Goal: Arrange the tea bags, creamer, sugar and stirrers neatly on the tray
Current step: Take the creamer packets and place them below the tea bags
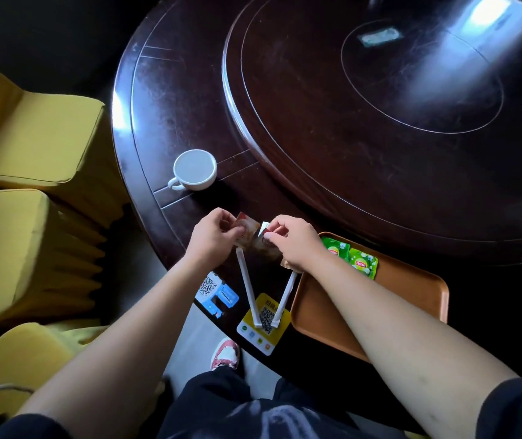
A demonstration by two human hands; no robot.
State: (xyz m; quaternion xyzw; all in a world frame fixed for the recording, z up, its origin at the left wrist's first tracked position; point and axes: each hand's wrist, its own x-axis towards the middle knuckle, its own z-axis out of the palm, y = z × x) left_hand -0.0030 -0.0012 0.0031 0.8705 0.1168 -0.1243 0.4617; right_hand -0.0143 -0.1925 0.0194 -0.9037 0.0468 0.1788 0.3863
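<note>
Over the dark tabletop (190, 122), the left hand (213, 237) pinches a reddish-brown packet (247, 229) between closed fingers; the right hand (294, 240) pinches a similar brown packet (264, 248) (its print too blurred to read). Two white paper-wrapped stirrers (247, 286) lie in a V below them. Two green tea bags (353, 256) sit side by side at the orange tray's (411, 289) far corner.
</note>
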